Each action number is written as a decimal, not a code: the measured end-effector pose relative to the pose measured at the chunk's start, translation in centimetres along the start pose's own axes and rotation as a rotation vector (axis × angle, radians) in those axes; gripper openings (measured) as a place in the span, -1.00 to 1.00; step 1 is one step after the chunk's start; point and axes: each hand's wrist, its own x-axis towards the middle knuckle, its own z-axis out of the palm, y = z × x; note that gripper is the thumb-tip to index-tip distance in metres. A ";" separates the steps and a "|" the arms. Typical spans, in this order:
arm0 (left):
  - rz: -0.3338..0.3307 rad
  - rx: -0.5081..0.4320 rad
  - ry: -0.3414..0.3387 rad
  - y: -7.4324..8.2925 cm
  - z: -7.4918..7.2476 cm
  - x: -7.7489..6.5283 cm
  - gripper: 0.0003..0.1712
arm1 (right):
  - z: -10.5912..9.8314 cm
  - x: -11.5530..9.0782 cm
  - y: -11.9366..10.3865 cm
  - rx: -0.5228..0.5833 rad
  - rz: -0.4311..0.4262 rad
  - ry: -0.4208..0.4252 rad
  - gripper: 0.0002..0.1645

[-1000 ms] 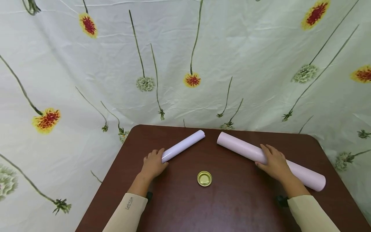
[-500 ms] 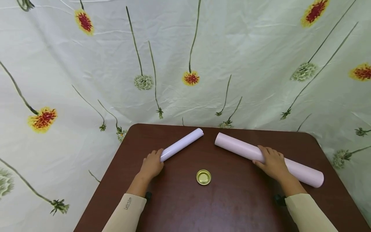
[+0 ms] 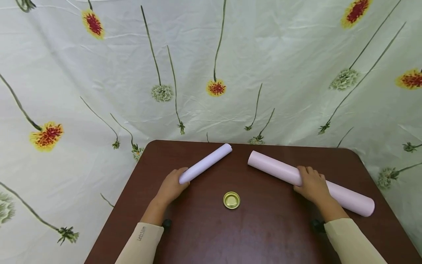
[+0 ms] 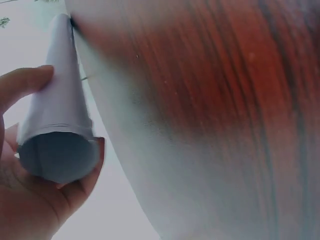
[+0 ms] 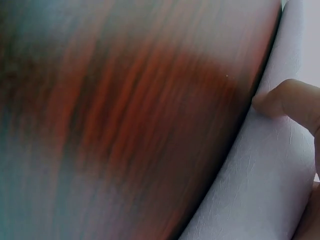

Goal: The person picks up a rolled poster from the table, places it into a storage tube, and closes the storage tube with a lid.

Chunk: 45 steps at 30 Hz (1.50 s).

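Observation:
My left hand (image 3: 173, 185) holds a glossy white roll (image 3: 206, 164) near its closer end. In the left wrist view the roll's hollow end (image 4: 59, 157) faces the camera, with the thumb (image 4: 37, 80) on one side and the fingers curled beneath. A longer, thicker pale pink roll (image 3: 275, 168) lies slantwise at the right. Around its middle my right hand (image 3: 313, 186) grips it, fingers over the far side. The right wrist view shows the thumb (image 5: 280, 100) against the pink roll's side; the other fingers are mostly hidden there.
A small round gold dish (image 3: 232, 200) stands between the hands on the dark brown table (image 3: 263, 234). Behind the table's far edge hangs a pale cloth (image 3: 191, 66) printed with flowers. A dark wrist strap part (image 3: 167, 224) shows beneath the left forearm.
The left hand now curls round the white roll, whose closer end has shifted slightly left. The right hand has tightened on the pink roll and moved it slightly right. The head view has tilted a little.

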 end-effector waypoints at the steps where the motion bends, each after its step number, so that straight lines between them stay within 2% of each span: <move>1: 0.007 -0.009 0.006 0.0 0.0 0.0 -0.33 | 0.0 0.0 0.0 0.001 0.004 -0.002 -0.14; 9: 0.036 -0.132 0.089 -0.4 -0.2 -0.1 -0.38 | -0.1 0.0 -0.1 -0.018 0.012 -0.008 -0.06; 13: 0.031 -0.198 0.143 -0.4 -0.3 -0.3 -0.41 | -0.1 -0.3 0.0 -0.023 -0.010 0.026 0.02; 16: 0.016 -0.243 0.174 -0.2 -0.5 -0.5 -0.43 | -0.1 -0.6 0.1 -0.012 -0.025 0.072 0.00; 24: -0.071 -0.325 0.201 0.8 -0.8 -1.0 -0.46 | -0.2 -1.4 0.2 0.030 -0.039 0.190 -0.10; 31: -0.166 -0.460 0.231 1.5 -0.7 -1.6 -0.45 | -0.3 -1.9 0.3 0.056 -0.028 0.235 -0.10; 40: -0.234 -0.595 0.341 2.0 -0.4 -1.8 -0.51 | -0.2 -2.5 0.4 0.073 -0.015 0.281 -0.02; 45: -0.263 -0.727 0.373 2.4 -0.5 -1.9 -0.55 | -0.2 -2.7 0.4 0.093 -0.025 0.310 -0.08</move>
